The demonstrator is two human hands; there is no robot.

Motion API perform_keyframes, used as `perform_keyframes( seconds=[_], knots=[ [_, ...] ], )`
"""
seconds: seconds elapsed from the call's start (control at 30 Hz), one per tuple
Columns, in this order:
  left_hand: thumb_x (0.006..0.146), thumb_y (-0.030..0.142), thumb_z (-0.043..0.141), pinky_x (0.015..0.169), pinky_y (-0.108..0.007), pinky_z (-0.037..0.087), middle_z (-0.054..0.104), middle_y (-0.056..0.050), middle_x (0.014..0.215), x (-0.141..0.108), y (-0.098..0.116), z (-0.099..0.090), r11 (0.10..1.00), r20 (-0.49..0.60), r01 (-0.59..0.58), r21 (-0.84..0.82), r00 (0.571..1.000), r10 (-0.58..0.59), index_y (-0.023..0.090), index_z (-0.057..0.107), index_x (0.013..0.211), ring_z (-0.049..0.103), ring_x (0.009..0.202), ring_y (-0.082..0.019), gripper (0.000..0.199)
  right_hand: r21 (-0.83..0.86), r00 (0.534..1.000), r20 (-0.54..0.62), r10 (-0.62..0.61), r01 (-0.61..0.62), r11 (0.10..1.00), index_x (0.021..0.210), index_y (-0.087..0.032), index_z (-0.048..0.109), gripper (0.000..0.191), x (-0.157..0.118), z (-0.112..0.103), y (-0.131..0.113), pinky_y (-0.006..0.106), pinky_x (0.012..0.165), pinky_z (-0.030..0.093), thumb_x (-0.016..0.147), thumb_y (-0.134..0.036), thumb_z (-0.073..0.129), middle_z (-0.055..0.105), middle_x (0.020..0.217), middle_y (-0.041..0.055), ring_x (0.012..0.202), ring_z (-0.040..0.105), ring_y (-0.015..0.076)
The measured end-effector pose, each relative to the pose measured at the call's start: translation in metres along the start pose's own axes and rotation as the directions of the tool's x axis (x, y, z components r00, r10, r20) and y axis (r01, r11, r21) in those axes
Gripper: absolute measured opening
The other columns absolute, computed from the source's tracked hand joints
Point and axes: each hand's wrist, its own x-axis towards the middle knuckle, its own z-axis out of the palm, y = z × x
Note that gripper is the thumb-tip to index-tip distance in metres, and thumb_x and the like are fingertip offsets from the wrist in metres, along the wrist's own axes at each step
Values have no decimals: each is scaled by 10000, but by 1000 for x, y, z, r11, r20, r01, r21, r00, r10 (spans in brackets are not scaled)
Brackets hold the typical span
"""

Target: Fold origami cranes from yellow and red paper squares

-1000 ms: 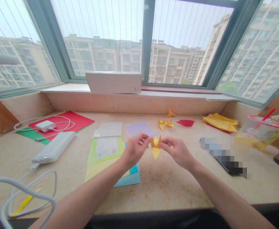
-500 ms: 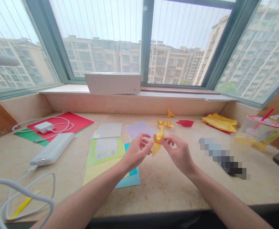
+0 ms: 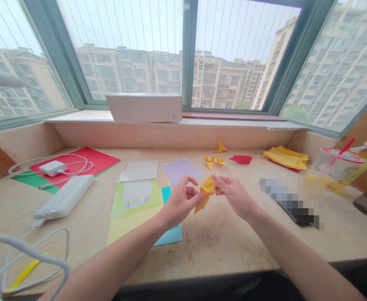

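A folded yellow paper piece is held above the table between both hands. My left hand pinches its left side between thumb and fingers, the other fingers curled. My right hand grips its upper right edge with thumb and forefinger. One pointed end of the paper hangs down to the lower left. Just behind lie small folded yellow pieces, with another yellow folded piece farther back. A red folded paper rests to their right.
Paper sheets and a white power bank with cables lie left. At the right are yellow papers, a partly pixelated dark phone and a lidded cup. A white box stands on the sill.
The held yellow paper has turned, its upper part now leaning right. My right hand has moved up to its top edge. The whole view has shifted slightly.
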Motion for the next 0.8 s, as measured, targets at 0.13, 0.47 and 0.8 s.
perform_keyframes(
  seconds=[0.13,0.47,0.8],
  knots=[
    [819,425,750,548,-217,375,595,65,651,-2,2,5,1000,40,1,-28,999,0,225,395,953,625,599,-129,429,13,1000,-16,13,-12,1000,668,-181,707,447,2,0,6,299,624,385,811,-603,685,628,619,13,597,505,145],
    [819,385,759,587,-228,418,619,53,677,-2,3,7,994,62,-1,-105,998,7,220,385,917,638,623,-128,420,0,999,-27,42,-42,999,693,-182,730,445,4,-3,7,318,660,425,794,-614,687,659,624,34,663,568,183],
    [794,328,781,639,-291,518,690,32,666,-3,0,9,993,37,63,-103,998,-59,220,389,1053,686,614,-161,483,61,992,-94,89,-83,995,619,-155,668,428,5,0,6,270,545,308,733,-563,731,579,558,-13,506,381,92]
  ],
)
